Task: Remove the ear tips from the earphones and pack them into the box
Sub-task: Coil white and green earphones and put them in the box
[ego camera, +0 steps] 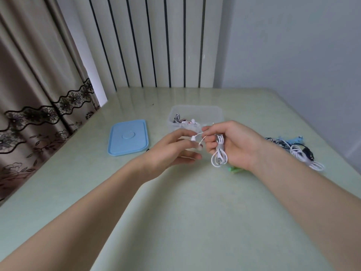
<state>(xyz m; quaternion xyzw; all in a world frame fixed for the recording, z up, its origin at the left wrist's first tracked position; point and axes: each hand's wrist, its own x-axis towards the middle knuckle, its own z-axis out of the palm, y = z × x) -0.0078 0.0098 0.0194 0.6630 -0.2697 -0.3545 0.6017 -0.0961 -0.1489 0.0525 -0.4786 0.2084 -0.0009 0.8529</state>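
My right hand (232, 142) grips a coiled bundle of white earphones (219, 153); the looped cable and plug hang below my fingers. Two thin wires run from the bundle to the left, each ending in an earbud. My left hand (172, 149) pinches one white earbud (194, 138) between thumb and forefinger; the second earbud (199, 146) lies against my fingers. Behind my hands stands the clear plastic box (213, 112) with several earphones in it.
The box's light-blue lid (128, 136) lies flat to the left of the box. A pile of white, black and blue earphones (298, 150) lies on the table to the right. Something green (235, 169) shows under my right wrist. A curtain hangs at the table's left edge.
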